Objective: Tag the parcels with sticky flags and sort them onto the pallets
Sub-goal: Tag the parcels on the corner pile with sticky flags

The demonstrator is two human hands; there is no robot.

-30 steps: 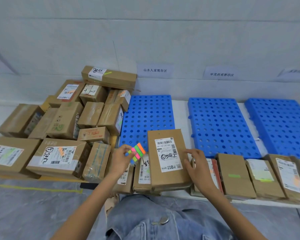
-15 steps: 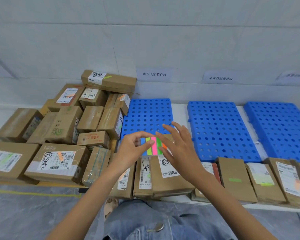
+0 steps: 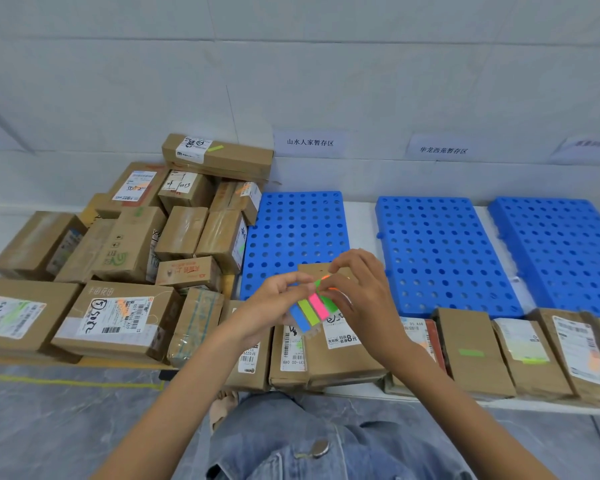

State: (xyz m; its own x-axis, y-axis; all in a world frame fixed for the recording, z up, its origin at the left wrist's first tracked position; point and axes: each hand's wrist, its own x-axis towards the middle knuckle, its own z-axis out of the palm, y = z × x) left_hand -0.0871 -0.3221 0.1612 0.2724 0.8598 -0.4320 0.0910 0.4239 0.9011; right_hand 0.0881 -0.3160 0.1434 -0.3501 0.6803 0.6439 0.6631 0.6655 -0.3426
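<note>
Gripping a pad of sticky flags (image 3: pixel 310 311) between thumb and curled fingers of the left hand (image 3: pixel 274 301), just above a labelled brown parcel (image 3: pixel 343 356) at the near edge of the white platform (image 3: pixel 362 220), while pinching an orange flag (image 3: pixel 324 277) at the pad's top with the right hand (image 3: pixel 364 299), in front of a blue pallet (image 3: pixel 291 230) with open surface.

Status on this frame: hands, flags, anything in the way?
Left hand holds sticky flag pad. Right hand pinches orange flag at pad's top. Parcel lies right beneath; nothing blocking.
</note>
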